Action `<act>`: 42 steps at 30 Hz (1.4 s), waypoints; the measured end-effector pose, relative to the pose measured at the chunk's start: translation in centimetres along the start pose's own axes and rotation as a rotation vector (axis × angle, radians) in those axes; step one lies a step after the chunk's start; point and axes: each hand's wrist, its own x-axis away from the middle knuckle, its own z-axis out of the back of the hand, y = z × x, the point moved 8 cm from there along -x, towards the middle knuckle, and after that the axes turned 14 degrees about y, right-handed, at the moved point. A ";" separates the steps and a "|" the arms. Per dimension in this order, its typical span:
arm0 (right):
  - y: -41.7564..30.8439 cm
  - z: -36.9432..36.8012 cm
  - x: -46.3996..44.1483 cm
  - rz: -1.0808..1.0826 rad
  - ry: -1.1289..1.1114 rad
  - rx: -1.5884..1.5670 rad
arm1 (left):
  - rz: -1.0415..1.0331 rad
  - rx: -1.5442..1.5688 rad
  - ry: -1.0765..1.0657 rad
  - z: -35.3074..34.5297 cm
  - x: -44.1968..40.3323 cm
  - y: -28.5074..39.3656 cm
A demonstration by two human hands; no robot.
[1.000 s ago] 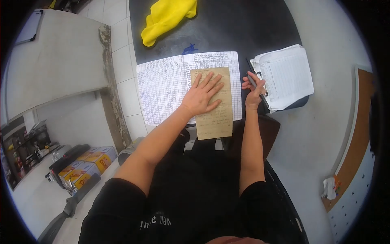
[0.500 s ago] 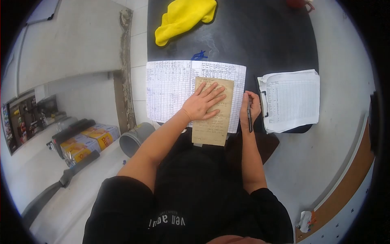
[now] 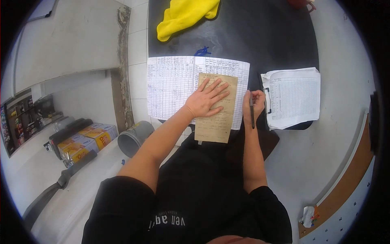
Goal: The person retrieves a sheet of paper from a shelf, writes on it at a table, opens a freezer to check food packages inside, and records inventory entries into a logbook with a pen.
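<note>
My left hand point(image 3: 208, 99) lies flat with spread fingers on a brown sheet of paper point(image 3: 215, 129) covered in handwriting. Under that sheet is a wide white ledger sheet point(image 3: 170, 89) with a printed grid, filled with small writing I cannot read. At the ledger's right edge, my right hand point(image 3: 254, 105) is closed around a dark pen point(image 3: 252, 114), which points back along the forearm. Just right of this hand, a clipboard holds a stack of white gridded sheets point(image 3: 293, 97).
The black table point(image 3: 260, 32) carries a yellow cloth point(image 3: 187, 16), a blue string-like item point(image 3: 202, 51) and a red mug point(image 3: 300, 4) at the far edge. On the left are a grey bin point(image 3: 134, 138) and yellow-and-white boxes point(image 3: 87, 142). A corkboard point(image 3: 345, 171) runs along the right.
The view has shifted slightly, so the table items sit a little higher in the picture. My left hand stays on the brown paper; my right hand still holds the pen.
</note>
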 end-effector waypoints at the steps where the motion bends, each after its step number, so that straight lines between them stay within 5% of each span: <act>1: -0.5 0.0 -0.1 -0.020 0.007 -0.003 | -0.009 0.002 0.007 0.1 0.0 0.0; 14: 0.2 -0.2 -0.8 0.042 0.063 -0.049 | -0.056 0.002 0.089 0.5 0.1 0.4; 20: -0.1 -0.1 -0.7 -0.065 0.039 -0.124 | 0.110 -0.049 -0.026 -0.5 -1.3 2.0; 30: 0.7 0.1 -1.6 -0.083 0.022 -0.140 | 0.037 0.002 0.152 -1.1 -2.7 1.9; 42: -2.2 -7.9 -5.7 -0.298 -0.235 -0.217 | 0.065 -0.011 0.158 -1.0 -2.8 1.4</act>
